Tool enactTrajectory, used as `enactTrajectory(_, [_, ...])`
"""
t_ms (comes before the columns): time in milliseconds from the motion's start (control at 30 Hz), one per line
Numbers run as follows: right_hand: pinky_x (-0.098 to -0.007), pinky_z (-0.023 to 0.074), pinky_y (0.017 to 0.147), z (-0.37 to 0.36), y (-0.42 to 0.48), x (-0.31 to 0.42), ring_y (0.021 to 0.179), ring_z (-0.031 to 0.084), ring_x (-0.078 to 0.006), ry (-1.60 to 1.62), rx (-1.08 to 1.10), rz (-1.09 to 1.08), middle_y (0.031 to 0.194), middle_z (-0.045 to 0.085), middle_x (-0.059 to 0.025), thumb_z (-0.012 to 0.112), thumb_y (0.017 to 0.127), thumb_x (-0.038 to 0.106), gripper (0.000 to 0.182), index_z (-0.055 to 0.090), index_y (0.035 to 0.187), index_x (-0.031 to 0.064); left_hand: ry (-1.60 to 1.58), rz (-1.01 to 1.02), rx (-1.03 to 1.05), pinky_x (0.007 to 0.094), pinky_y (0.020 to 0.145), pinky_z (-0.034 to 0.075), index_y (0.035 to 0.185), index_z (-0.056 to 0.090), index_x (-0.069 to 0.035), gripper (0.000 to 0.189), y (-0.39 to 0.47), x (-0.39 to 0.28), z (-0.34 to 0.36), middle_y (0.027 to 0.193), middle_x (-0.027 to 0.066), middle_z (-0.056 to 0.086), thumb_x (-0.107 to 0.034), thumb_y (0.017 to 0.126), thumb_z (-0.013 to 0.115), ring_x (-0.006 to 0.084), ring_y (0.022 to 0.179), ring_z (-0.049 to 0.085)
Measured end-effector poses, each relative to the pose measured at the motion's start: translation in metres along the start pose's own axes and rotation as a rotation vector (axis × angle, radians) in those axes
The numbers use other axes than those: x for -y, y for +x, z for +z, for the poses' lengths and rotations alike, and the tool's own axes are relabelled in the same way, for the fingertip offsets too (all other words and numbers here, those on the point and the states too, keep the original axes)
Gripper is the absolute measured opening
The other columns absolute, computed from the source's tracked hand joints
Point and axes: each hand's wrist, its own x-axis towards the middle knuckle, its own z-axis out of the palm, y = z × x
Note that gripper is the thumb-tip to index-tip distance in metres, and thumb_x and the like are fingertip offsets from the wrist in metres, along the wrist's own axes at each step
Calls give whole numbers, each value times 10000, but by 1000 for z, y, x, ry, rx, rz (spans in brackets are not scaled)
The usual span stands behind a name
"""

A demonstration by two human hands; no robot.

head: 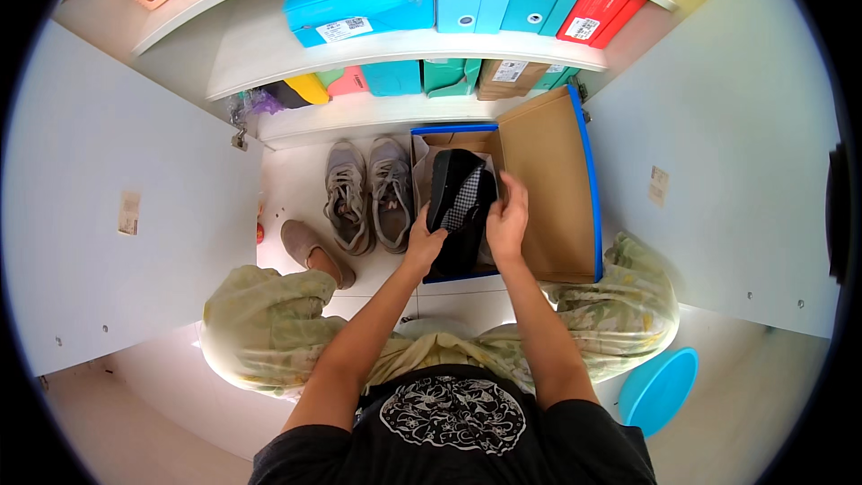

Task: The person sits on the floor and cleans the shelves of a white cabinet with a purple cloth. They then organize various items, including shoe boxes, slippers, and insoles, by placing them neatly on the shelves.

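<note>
My left hand [425, 242] grips a black shoe [446, 178] by its near left side. The shoe is tilted, and a black-and-white checked lining or insole [465, 202] shows along it. More black footwear [459, 252] lies beneath, though I cannot tell where one piece ends. All this is within or just over an open cardboard shoebox [421, 131] with blue edges and pale paper inside. Its brown lid [549, 195] is folded out to the right. My right hand [508, 219] is beside the shoe's right side, fingers loosely curved and thumb apart, holding nothing that I can see.
Grey lace-up sneakers [368, 199] stand left of the box, near my slippered foot [316, 252]. Cabinet doors stand wide at left [135, 148] and right [714, 148]. Shelves [404, 47] ahead hold several shoeboxes. A blue basin [658, 391] sits behind my right knee.
</note>
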Motion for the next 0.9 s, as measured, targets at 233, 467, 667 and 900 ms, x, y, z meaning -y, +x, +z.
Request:
enactTrajectory(233, [-444, 426, 989, 26, -63, -65, 1147, 542, -445, -301, 551, 706, 1194, 570, -325, 642, 841, 238, 609, 414, 1304, -84, 109, -2, -171, 263, 970, 392, 1492, 225, -18, 724, -6, 19, 11, 1397, 128, 434, 61, 821, 483, 214, 1178, 485])
enactTrajectory(467, [-380, 434, 975, 33, -61, -84, 1124, 576, -398, -136, 493, 837, 1186, 607, -263, 550, 728, 32, 603, 454, 1321, -27, -60, 17, -199, 248, 951, 395, 1513, 211, -87, 755, -1, 16, 8, 1413, 111, 414, 91, 820, 451, 203, 1165, 482])
enactTrajectory(667, [-307, 449, 711, 35, -57, -125, 864, 568, -227, 423, 423, 1027, 964, 604, -107, 520, 721, 74, 520, 537, 1240, 71, -58, 26, -169, 251, 921, 411, 1519, 192, -99, 756, 1, 5, 11, 1398, 104, 429, 88, 832, 446, 190, 1127, 498])
enactTrajectory(900, [-301, 441, 796, 35, -47, -106, 926, 568, -224, 212, 659, 984, 1039, 612, -119, 592, 725, 136, 530, 550, 1248, 54, -134, 46, -186, 252, 922, 411, 1512, 222, -109, 766, 1, 10, 14, 1385, 98, 436, 109, 811, 444, 192, 1123, 501])
